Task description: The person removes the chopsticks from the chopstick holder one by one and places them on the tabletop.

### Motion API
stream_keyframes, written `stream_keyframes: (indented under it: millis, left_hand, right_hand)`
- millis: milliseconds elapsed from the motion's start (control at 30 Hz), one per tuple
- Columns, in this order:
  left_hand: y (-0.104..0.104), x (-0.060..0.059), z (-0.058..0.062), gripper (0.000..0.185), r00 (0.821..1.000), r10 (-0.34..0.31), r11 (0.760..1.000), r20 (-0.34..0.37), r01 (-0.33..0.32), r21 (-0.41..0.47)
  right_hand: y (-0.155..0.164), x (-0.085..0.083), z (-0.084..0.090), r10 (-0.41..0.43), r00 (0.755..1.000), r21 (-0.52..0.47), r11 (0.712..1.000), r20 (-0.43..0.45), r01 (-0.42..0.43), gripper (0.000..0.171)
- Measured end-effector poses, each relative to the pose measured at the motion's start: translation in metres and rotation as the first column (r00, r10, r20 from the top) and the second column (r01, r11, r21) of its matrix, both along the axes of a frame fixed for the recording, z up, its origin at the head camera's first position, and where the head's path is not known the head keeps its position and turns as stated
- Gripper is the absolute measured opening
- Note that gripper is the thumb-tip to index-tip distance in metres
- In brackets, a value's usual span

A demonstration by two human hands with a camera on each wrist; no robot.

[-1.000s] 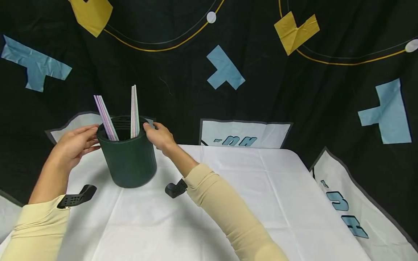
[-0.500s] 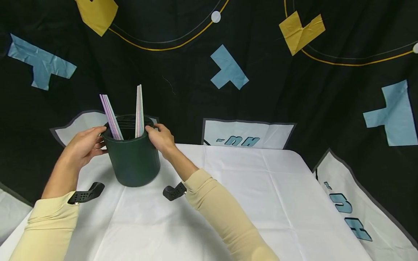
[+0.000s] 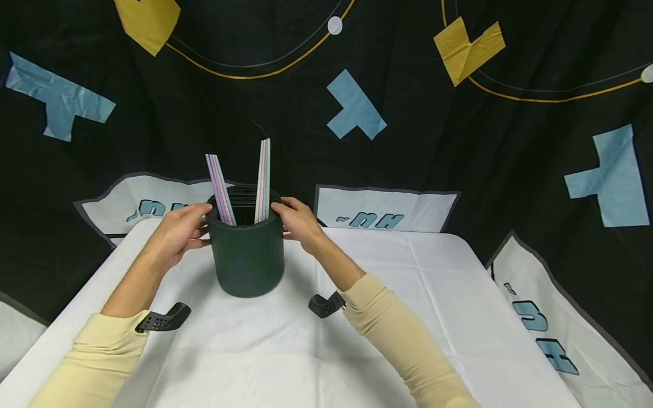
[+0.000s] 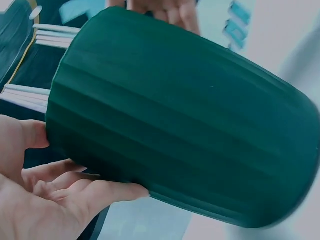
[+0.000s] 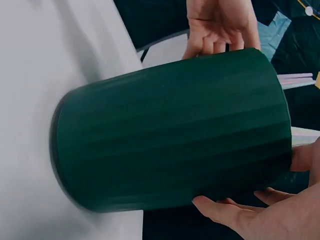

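Green bin (image 3: 247, 260) upright mid-hold, base on or just above white bench (image 3: 382, 317), can't tell which. Stick bundles (image 3: 262, 181) poke past rim, prob. propped by its wall. L hand (image 3: 178, 232) & R hand (image 3: 301, 224) grip opp. sides, thumbs at rim, fingers curled vs. outer wall, prob. for balance. Dark backdrop (image 3: 408, 147) behind.

One green bin (image 3: 248, 260), two stick bundles (image 3: 220, 190) (image 3: 263, 181), two hands (image 3: 176, 234) (image 3: 301, 224), one table (image 3: 255, 345)
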State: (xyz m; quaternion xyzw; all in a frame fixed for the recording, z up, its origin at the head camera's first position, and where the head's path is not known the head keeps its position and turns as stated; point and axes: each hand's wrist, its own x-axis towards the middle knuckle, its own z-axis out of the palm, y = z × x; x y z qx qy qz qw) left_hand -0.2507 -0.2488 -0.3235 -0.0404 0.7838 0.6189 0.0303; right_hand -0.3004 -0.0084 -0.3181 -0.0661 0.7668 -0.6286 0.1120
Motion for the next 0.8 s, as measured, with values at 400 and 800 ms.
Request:
stream_keyframes:
  millis: [400, 800]
  left_hand:
    - [0.087, 0.002, -0.004, 0.061, 0.998, -0.046, 0.998, -0.041, 0.048, 0.034]
    - [0.11, -0.002, -0.005, 0.056, 0.994, -0.08, 0.997, -0.078, 0.08, -0.009]
  right_hand:
    - [0.096, 0.018, -0.002, -0.046, 0.999, 0.053, 0.998, 0.004, 0.045, 0.054]
    - [0.128, 0.023, -0.002, -0.057, 0.998, 0.098, 0.994, -0.007, 0.057, 0.058]
